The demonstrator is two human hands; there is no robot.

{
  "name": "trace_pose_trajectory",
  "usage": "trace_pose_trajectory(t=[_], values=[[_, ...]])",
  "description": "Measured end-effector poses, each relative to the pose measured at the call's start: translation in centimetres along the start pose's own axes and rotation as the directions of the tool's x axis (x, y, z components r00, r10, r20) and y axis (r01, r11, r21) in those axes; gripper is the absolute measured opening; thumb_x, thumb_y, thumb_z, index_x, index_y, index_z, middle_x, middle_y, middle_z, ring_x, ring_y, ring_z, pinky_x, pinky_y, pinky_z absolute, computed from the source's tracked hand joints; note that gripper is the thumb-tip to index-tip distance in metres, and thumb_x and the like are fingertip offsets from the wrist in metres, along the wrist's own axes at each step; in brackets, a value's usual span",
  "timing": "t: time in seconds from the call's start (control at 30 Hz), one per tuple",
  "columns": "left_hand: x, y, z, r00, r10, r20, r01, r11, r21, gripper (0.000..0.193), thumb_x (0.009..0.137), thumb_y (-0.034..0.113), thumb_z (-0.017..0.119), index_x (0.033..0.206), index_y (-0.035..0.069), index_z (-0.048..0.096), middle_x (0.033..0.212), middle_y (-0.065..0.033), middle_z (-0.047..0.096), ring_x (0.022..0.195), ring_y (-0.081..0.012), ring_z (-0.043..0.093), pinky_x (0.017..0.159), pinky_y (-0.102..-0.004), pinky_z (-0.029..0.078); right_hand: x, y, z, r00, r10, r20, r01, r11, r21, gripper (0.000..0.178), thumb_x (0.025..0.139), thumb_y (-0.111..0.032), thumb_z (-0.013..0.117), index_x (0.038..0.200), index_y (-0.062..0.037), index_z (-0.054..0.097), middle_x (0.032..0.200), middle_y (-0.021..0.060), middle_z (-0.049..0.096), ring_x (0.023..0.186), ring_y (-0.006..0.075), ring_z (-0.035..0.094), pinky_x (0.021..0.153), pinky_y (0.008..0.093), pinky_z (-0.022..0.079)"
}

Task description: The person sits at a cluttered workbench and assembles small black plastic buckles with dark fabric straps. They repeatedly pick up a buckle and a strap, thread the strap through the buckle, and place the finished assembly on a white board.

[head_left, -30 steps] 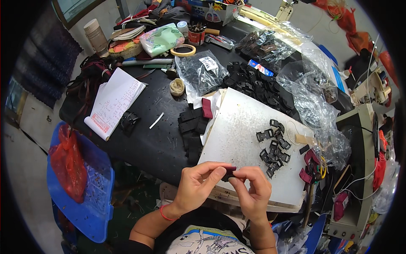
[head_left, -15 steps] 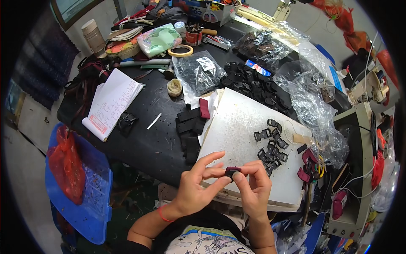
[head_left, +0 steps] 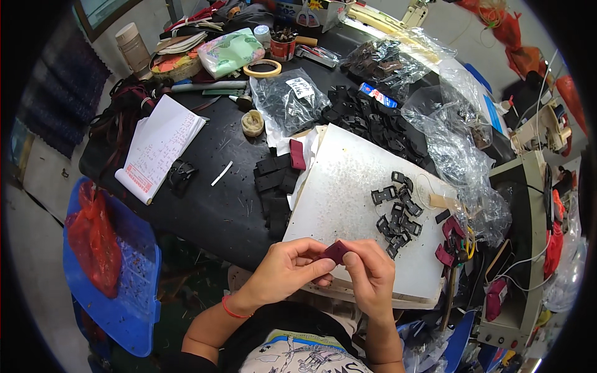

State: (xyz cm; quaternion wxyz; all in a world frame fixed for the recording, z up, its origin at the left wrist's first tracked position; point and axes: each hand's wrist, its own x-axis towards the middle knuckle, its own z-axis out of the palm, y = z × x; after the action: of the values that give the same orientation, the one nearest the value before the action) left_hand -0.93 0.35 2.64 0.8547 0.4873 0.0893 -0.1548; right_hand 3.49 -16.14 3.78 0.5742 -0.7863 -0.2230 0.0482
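Observation:
A small maroon strap piece (head_left: 336, 252) is held between both hands, just above the near edge of the white board (head_left: 329, 205). My left hand (head_left: 287, 268) is closed, pinching its left end between thumb and fingers. My right hand (head_left: 372, 268) grips the right end the same way. Part of the piece is hidden by the fingertips. Several black plastic buckles (head_left: 398, 222) lie loose on the board's right side. Left of the board are flat black pieces (head_left: 273, 180), with another maroon piece (head_left: 297, 154) by them.
Beyond the board is a pile of black parts (head_left: 373, 124), with clear plastic bags (head_left: 457, 143) to its right. A notepad (head_left: 163, 146), a tape roll (head_left: 263, 68) and a small round jar (head_left: 252, 124) rest on the black table. A blue tray (head_left: 134, 280) stands at left.
The maroon piece has been turned, and the black part seen on it before no longer shows. My left fingers, spread earlier, have closed in. The view has shifted slightly.

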Motion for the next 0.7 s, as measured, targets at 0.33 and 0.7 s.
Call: trace_pose_trajectory(t=[0.33, 0.7], values=[[0.3, -3.8, 1.6, 0.944, 0.289, -0.160, -0.258, 0.947, 0.190, 0.008, 0.089, 0.001, 0.058, 0.095, -0.004, 0.056, 0.085, -0.0061, 0.063, 0.075, -0.0090, 0.062, 0.066, -0.0217, 0.052, -0.9, 2.2, 3.2, 0.955, -0.071, -0.287, 0.062, 0.997, -0.039, 0.008, 0.086, -0.001, 0.058, 0.093, 0.0000, 0.062, 0.080, 0.0096, 0.058, 0.068, 0.0164, 0.056, 0.060, 0.0270, 0.044], [0.0, -1.9, -0.2, 0.980, 0.121, -0.157, -0.097, 0.984, 0.150, 0.022, 0.089, 0.001, 0.056, 0.110, -0.005, 0.055, 0.097, -0.0097, 0.062, 0.081, -0.0100, 0.062, 0.069, -0.0219, 0.051, 0.1, 1.3, 2.5, 0.992, -0.070, -0.108, 0.040, 0.966, -0.255, 0.005, 0.086, -0.003, 0.060, 0.088, 0.0017, 0.061, 0.076, 0.0097, 0.058, 0.061, 0.0146, 0.058, 0.055, 0.0266, 0.045]])
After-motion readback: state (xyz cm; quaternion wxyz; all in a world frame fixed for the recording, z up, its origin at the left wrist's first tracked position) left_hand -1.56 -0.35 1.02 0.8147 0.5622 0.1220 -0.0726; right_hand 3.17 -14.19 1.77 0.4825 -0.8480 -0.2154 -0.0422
